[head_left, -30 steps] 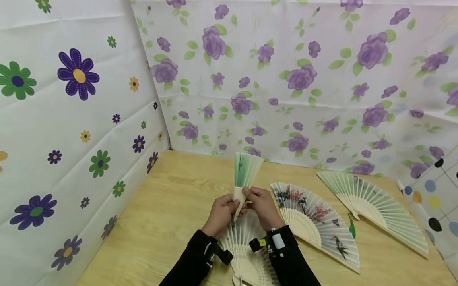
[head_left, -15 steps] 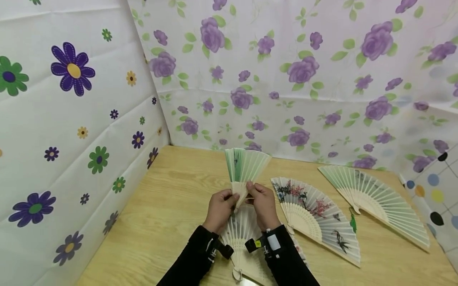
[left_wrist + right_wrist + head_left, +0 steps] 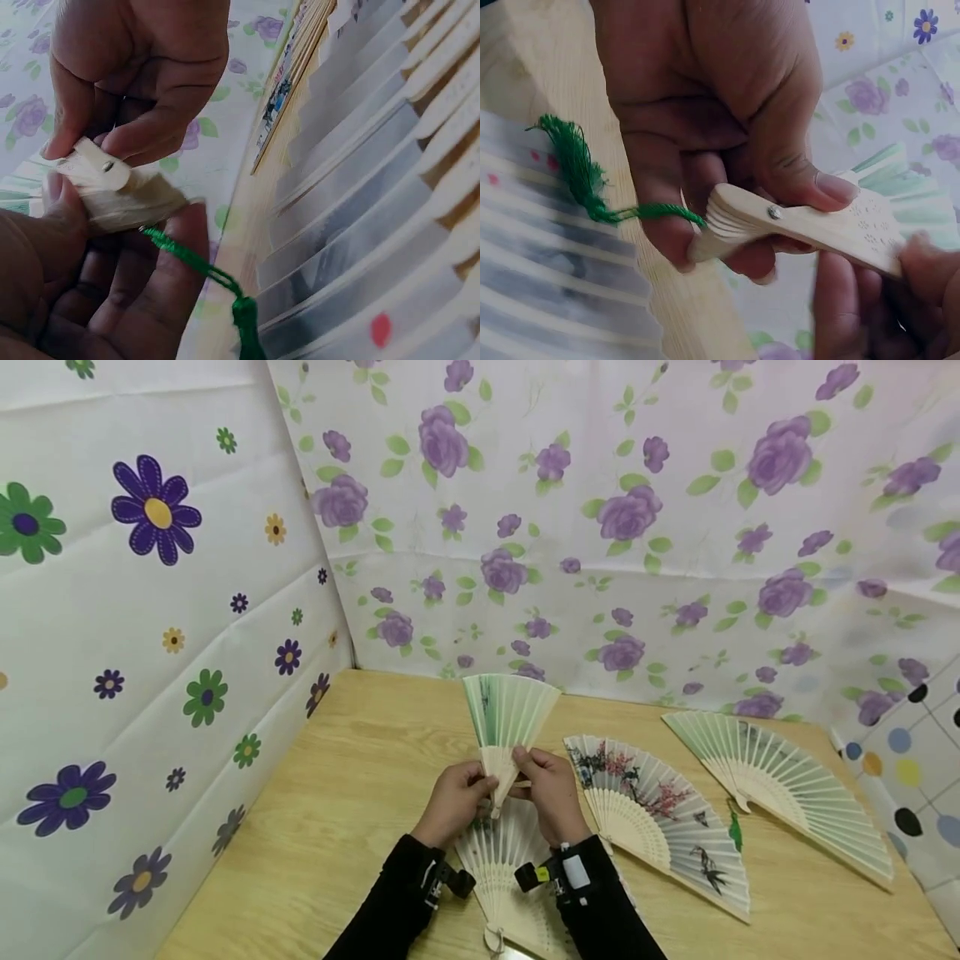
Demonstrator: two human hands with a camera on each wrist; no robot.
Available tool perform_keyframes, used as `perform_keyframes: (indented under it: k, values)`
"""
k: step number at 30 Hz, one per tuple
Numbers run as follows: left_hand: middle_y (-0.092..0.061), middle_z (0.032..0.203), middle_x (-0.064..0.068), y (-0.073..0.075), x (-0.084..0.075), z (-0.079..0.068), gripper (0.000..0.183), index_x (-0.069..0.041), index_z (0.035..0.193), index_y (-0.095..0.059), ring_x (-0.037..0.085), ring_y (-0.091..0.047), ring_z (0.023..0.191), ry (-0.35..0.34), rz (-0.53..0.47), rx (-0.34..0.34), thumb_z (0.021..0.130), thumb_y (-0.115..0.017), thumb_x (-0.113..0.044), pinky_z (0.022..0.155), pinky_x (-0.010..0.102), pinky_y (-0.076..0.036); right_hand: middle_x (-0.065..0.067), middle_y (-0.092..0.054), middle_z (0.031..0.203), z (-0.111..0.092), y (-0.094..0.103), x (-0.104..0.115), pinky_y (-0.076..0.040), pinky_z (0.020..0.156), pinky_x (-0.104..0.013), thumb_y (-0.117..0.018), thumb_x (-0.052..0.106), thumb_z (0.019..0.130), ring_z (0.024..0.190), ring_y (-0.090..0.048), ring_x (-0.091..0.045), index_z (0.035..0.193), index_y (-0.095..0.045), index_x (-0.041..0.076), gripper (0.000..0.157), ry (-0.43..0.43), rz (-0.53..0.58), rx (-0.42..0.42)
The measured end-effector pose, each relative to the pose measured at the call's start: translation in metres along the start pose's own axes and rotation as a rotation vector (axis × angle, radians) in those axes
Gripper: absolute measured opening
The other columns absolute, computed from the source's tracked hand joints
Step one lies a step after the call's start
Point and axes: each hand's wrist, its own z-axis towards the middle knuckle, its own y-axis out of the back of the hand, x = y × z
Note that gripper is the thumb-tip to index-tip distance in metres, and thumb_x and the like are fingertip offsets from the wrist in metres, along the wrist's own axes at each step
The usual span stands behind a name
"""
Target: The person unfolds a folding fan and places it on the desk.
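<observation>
Both hands hold a partly spread pale green folding fan (image 3: 517, 710) upright over the table, its leaf pointing away. My left hand (image 3: 452, 797) grips the left side of its wooden ribs. On the right side of the ribs, my right hand (image 3: 553, 789) pinches with the thumb on top. In the right wrist view, a metal rivet (image 3: 775, 213) shows at the ribs' narrow end. A green tassel (image 3: 574, 161) hangs from that end. Below the hands lies an open white folding fan (image 3: 513, 893), partly hidden by the right forearm.
To the right, an open white fan with pink blossoms (image 3: 663, 810) lies on the wooden table (image 3: 315, 827). Farther right is an open pale green fan (image 3: 787, 797), with a green tassel (image 3: 735, 831) near it. Flowered cloths (image 3: 540, 543) stand at the back and left.
The held fan has spread wider, from a narrow bundle to a broader wedge. Its leaf has fanned out to both sides. Both hands keep hold and stay nearly in place.
</observation>
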Motion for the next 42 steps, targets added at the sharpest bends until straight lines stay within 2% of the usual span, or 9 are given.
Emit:
perform_keyframes:
  k: [3,6,10,15,19,23,29,37,42]
  values:
    - [-0.063,0.090,0.004,-0.003,0.002,0.000,0.020,0.008,0.124,-0.075,0.015,-0.052,0.073,0.003,-0.021,-0.068,0.117,-0.061,-0.005,0.063,0.024,-0.047,-0.005,-0.074,0.097,-0.004,-0.002,-0.003,-0.071,0.079,-0.029,-0.063,0.025,0.120,0.089,-0.078,-0.014,0.113,-0.079,-0.006,0.036,0.020,0.070,-0.038]
    - [-0.066,0.092,0.003,-0.005,0.002,0.000,0.024,0.008,0.130,-0.075,0.011,-0.055,0.073,0.007,-0.033,-0.106,0.118,-0.060,-0.006,0.063,0.021,-0.048,-0.003,-0.075,0.099,-0.006,-0.003,-0.003,-0.071,0.080,-0.029,-0.065,0.025,0.119,0.092,-0.078,-0.013,0.117,-0.079,-0.006,0.034,0.036,0.105,-0.042]
    - [-0.071,0.096,0.006,-0.004,0.000,-0.001,0.027,0.009,0.134,-0.074,0.011,-0.061,0.078,0.019,-0.029,-0.101,0.118,-0.059,-0.006,0.065,0.022,-0.053,-0.004,-0.078,0.106,-0.005,0.002,-0.001,-0.071,0.084,-0.029,-0.068,0.023,0.118,0.095,-0.079,-0.012,0.137,-0.077,-0.003,0.034,0.016,0.071,0.029]
    - [-0.074,0.097,0.006,-0.004,-0.001,-0.001,0.025,0.009,0.131,-0.075,0.009,-0.065,0.080,0.029,-0.031,-0.094,0.118,-0.061,-0.007,0.066,0.022,-0.056,-0.003,-0.078,0.107,0.001,0.010,0.000,-0.072,0.086,-0.031,-0.066,0.017,0.118,0.092,-0.080,-0.012,0.131,-0.077,-0.007,0.030,-0.018,0.023,0.137]
    - [-0.074,0.097,0.006,-0.002,0.001,-0.002,0.026,0.009,0.133,-0.074,0.009,-0.066,0.081,0.029,-0.043,-0.094,0.118,-0.061,-0.007,0.067,0.022,-0.057,-0.007,-0.080,0.111,0.002,0.013,0.001,-0.073,0.090,-0.035,-0.063,0.014,0.119,0.095,-0.082,-0.013,0.128,-0.076,-0.010,0.029,-0.023,0.012,0.177]
    - [-0.071,0.095,0.003,-0.001,0.003,-0.001,0.025,0.009,0.131,-0.075,0.009,-0.065,0.079,0.033,-0.095,-0.114,0.118,-0.061,-0.006,0.067,0.022,-0.056,-0.008,-0.080,0.114,0.001,0.011,0.002,-0.072,0.093,-0.035,-0.060,0.013,0.120,0.099,-0.084,-0.014,0.135,-0.075,-0.009,0.030,-0.039,0.077,0.145]
    - [-0.070,0.094,0.003,0.000,0.000,0.001,0.021,0.008,0.124,-0.075,0.010,-0.066,0.077,0.032,-0.143,-0.161,0.118,-0.061,-0.006,0.064,0.023,-0.052,-0.004,-0.081,0.103,-0.001,0.005,0.004,-0.071,0.091,-0.029,-0.061,0.015,0.120,0.092,-0.084,-0.012,0.140,-0.072,-0.010,0.033,-0.055,0.171,0.095]
    - [-0.075,0.100,0.006,-0.001,-0.002,-0.001,0.027,0.007,0.136,-0.075,0.010,-0.070,0.088,0.031,-0.076,-0.127,0.118,-0.061,-0.009,0.069,0.022,-0.059,-0.002,-0.079,0.100,0.002,0.009,0.005,-0.071,0.086,-0.026,-0.066,0.015,0.118,0.087,-0.081,-0.011,0.134,-0.076,-0.009,0.031,-0.091,0.115,0.166]
    - [-0.073,0.098,0.007,-0.001,0.000,-0.002,0.024,0.009,0.129,-0.075,0.009,-0.069,0.086,0.038,-0.096,-0.154,0.118,-0.062,-0.007,0.069,0.022,-0.058,-0.002,-0.081,0.098,0.000,0.009,0.004,-0.071,0.087,-0.027,-0.062,0.013,0.119,0.087,-0.083,-0.011,0.137,-0.073,-0.013,0.033,-0.068,0.117,0.148]
